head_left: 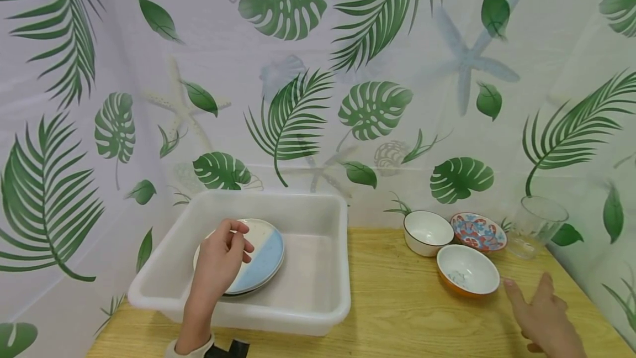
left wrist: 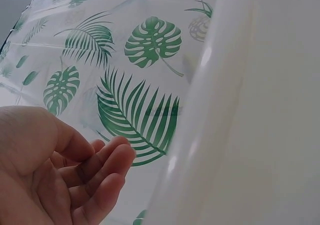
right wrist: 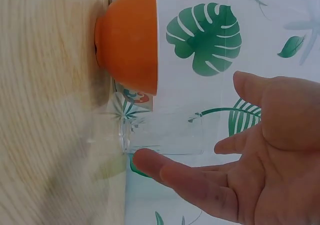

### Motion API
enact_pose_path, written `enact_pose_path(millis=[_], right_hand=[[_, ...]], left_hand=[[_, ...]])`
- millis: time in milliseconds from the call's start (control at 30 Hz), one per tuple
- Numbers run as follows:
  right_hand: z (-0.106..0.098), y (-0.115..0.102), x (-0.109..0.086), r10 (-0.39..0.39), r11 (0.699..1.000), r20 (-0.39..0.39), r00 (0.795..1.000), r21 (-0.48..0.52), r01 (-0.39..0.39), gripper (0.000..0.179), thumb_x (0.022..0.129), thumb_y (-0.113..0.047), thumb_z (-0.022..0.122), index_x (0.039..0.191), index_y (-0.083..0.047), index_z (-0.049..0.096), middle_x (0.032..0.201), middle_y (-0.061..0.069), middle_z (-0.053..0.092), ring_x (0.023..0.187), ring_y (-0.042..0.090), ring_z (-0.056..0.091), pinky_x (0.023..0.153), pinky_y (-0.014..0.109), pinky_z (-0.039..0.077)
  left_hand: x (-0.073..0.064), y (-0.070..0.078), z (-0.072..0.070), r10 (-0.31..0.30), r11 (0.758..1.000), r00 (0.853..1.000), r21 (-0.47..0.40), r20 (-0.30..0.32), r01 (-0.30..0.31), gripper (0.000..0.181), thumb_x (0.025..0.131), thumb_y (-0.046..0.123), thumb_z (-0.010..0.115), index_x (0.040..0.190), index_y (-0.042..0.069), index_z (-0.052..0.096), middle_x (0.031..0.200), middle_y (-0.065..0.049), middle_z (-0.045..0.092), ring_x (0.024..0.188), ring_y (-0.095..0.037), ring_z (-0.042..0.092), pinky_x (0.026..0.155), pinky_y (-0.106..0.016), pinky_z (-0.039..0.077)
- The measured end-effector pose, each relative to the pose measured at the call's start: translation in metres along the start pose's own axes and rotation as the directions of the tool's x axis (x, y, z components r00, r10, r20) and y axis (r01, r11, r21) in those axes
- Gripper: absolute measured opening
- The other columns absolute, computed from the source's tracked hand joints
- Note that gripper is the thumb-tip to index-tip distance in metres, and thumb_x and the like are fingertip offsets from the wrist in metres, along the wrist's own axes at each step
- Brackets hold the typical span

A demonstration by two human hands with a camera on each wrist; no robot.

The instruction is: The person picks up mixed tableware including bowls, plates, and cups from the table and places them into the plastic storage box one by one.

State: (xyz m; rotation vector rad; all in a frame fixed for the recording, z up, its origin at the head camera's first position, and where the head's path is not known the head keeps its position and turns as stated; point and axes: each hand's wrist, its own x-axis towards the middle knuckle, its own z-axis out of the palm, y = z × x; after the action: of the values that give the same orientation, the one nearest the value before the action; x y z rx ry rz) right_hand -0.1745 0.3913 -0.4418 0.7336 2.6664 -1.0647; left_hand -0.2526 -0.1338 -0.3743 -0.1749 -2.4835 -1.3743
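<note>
My left hand (head_left: 221,258) hovers over the white plastic basin, its fingers loosely bent and holding nothing. Under it lie stacked plates (head_left: 265,258), the top one cream and light blue. In the left wrist view the relaxed fingers of the left hand (left wrist: 75,175) hang beside the basin wall (left wrist: 195,135). At the right, my right hand (head_left: 544,314) is spread, thumb and fingers apart, just right of an orange-bottomed bowl (head_left: 469,269) with a white inside. The right wrist view has this orange bowl (right wrist: 130,40) beyond the empty right hand (right wrist: 240,160).
Behind the orange bowl stand a white bowl with a dark rim (head_left: 428,232) and a red-and-blue patterned bowl (head_left: 478,231). A clear glass (head_left: 538,225) is at the back right of the wooden table (head_left: 387,303). A leaf-printed curtain (head_left: 318,70) rises behind everything.
</note>
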Motion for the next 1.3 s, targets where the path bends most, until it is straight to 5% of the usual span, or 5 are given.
enact_pose_path(millis=[700, 933, 1100, 1200, 1300], right_hand=[[0.018, 0.006, 0.019, -0.030, 0.974, 0.069, 0.997, 0.228, 0.014, 0.111, 0.094, -0.072, 0.025, 0.141, 0.009, -0.034, 0.142, 0.050, -0.012, 0.077, 0.029, 0.068, 0.066, 0.040, 0.059], [0.026, 0.012, 0.031, -0.026, 0.979, 0.044, 0.999, 0.205, 0.016, 0.112, 0.096, -0.066, 0.036, 0.142, 0.011, -0.032, 0.141, 0.053, 0.000, 0.071, 0.025, 0.067, 0.065, 0.038, 0.059], [0.030, 0.013, 0.033, -0.048, 0.995, 0.025, 0.999, 0.091, 0.046, 0.111, 0.098, -0.063, 0.037, 0.140, 0.018, -0.026, 0.140, 0.054, 0.004, 0.112, 0.051, 0.047, 0.097, 0.057, 0.046], [0.033, 0.009, 0.031, -0.071, 0.991, 0.015, 0.997, 0.116, 0.068, 0.106, 0.100, -0.057, 0.037, 0.140, 0.019, -0.026, 0.137, 0.053, 0.019, 0.103, 0.045, 0.057, 0.093, 0.052, 0.051], [0.035, 0.006, 0.030, -0.073, 0.976, 0.021, 0.997, 0.205, 0.068, 0.105, 0.101, -0.053, 0.038, 0.139, 0.016, -0.031, 0.129, 0.050, 0.027, 0.071, 0.025, 0.067, 0.067, 0.038, 0.059]], left_hand=[[-0.001, -0.001, 0.000, 0.022, 1.000, 1.000, -0.012, 0.002, -0.022, 0.018, 0.102, 0.007, 0.044, 0.106, 0.008, 0.062, 0.079, -0.010, 0.069, 0.064, -0.014, 0.064, 0.057, -0.028, 0.047], [-0.001, -0.001, -0.001, 0.025, 1.000, 1.000, -0.017, 0.000, -0.025, 0.019, 0.102, 0.007, 0.044, 0.106, 0.008, 0.062, 0.077, -0.006, 0.068, 0.064, -0.015, 0.064, 0.056, -0.028, 0.047], [0.000, -0.002, -0.001, 0.025, 1.000, 1.000, -0.017, -0.003, -0.025, 0.018, 0.102, 0.007, 0.045, 0.106, 0.008, 0.062, 0.076, -0.004, 0.067, 0.064, -0.015, 0.064, 0.056, -0.028, 0.048], [0.000, -0.003, -0.001, 0.026, 0.999, 1.000, -0.019, -0.003, -0.026, 0.018, 0.102, 0.007, 0.045, 0.106, 0.008, 0.062, 0.076, -0.004, 0.067, 0.064, -0.015, 0.064, 0.057, -0.028, 0.048], [0.000, -0.002, -0.001, 0.026, 0.999, 1.000, -0.019, -0.002, -0.026, 0.018, 0.102, 0.006, 0.045, 0.106, 0.008, 0.062, 0.076, -0.004, 0.067, 0.064, -0.015, 0.064, 0.059, -0.028, 0.050]])
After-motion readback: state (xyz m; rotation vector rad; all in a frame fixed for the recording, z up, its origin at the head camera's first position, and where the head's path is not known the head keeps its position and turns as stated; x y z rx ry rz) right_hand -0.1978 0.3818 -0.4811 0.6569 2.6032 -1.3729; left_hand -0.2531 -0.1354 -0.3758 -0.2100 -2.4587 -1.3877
